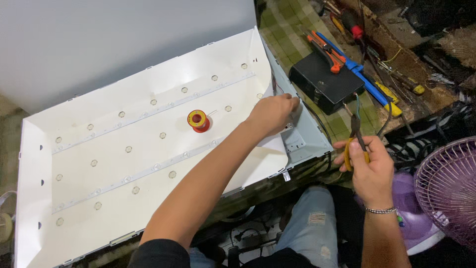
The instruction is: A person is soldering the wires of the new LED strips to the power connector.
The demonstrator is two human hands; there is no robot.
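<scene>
A large white backlight tray (99, 188) with rows of small round lenses on strips lies before me. My left hand (272, 113) reaches across it to its right edge, fingertips pinching at thin wires by the lifted white sheet and the grey metal frame (307, 136). My right hand (367, 166) is closed on yellow-handled pliers (356, 136), jaws pointing up toward a wire coming from a black box (325, 82). A red and yellow solder spool (198, 120) stands on the tray's middle.
Behind the black box lie orange-handled cutters (327, 49), blue and yellow screwdrivers (367, 79) and other tools on a checked cloth. A purple fan (446, 188) stands at the right. A white panel (124, 39) leans at the back. My knee in torn jeans (312, 223) is below.
</scene>
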